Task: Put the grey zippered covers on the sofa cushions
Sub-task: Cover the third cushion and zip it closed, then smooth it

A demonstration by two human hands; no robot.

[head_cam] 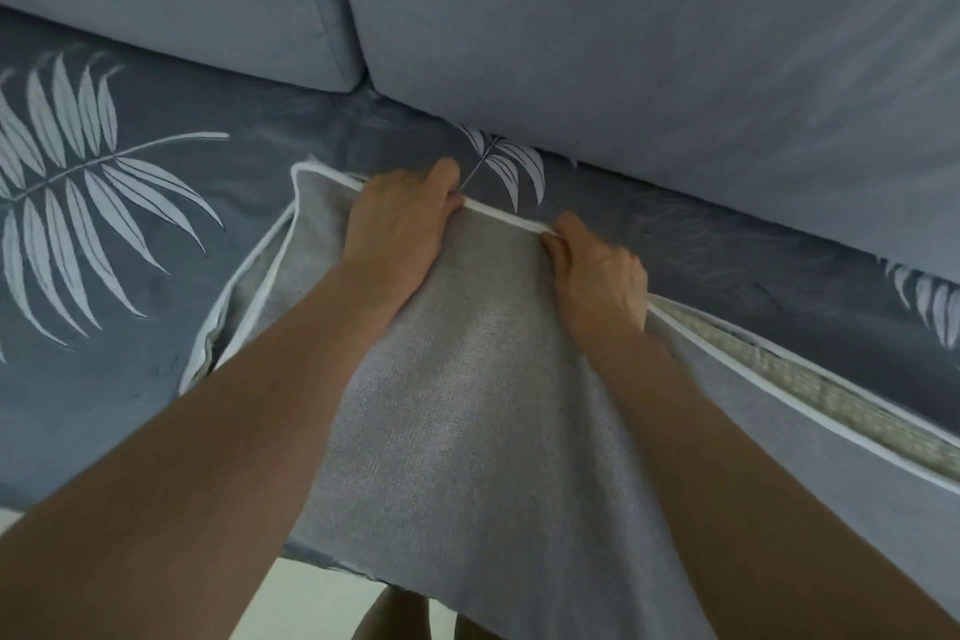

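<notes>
A grey woven cover (467, 405) with white piping lies across the sofa seat and hangs over its front edge toward me. My left hand (400, 218) is closed on the piped far edge near the cover's left corner. My right hand (597, 276) pinches the same piped edge a short way to the right. At the right, between two piped edges of the cover, a pale green patterned cushion (810, 379) shows through the gap. The cover's left corner (306, 177) stands up loosely and looks unfilled.
The sofa seat (130, 250) wears a blue-grey spread printed with white fern leaves. Two plain blue-grey back cushions (623, 42) stand behind, close to my hands. Pale floor (322, 598) and my legs show below the seat's front edge.
</notes>
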